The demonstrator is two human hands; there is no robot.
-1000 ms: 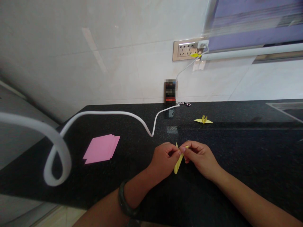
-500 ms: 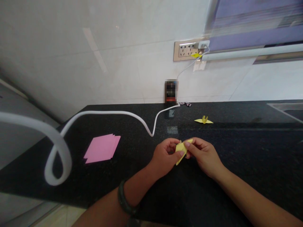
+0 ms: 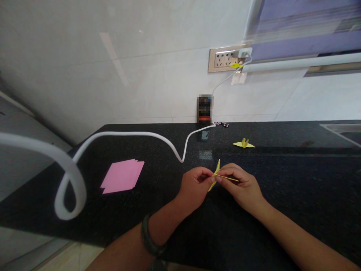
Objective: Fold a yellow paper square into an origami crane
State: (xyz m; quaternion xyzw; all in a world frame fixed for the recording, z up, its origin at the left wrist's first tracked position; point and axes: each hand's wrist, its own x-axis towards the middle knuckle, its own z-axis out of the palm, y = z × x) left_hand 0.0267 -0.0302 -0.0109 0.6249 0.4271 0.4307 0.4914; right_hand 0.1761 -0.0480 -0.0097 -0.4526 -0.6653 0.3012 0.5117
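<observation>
Pinching from both sides, the left hand [image 3: 194, 186] and the right hand [image 3: 242, 184] are closed on the yellow folded paper [image 3: 217, 174], which sits between the fingertips just above the black countertop [image 3: 282, 195]. Folding appears well advanced: the piece is narrow, with pointed flaps spreading outward, though final shaping looks incomplete. A stack of pink sheets [image 3: 122, 175] lies flat to the left, unfolded. Farther back, a completed yellow figure [image 3: 243, 143] rests on the counter, well apart. A white cable [image 3: 158, 137] runs to a device [image 3: 204, 110] against the wall, below the wall socket [image 3: 225, 59].
</observation>
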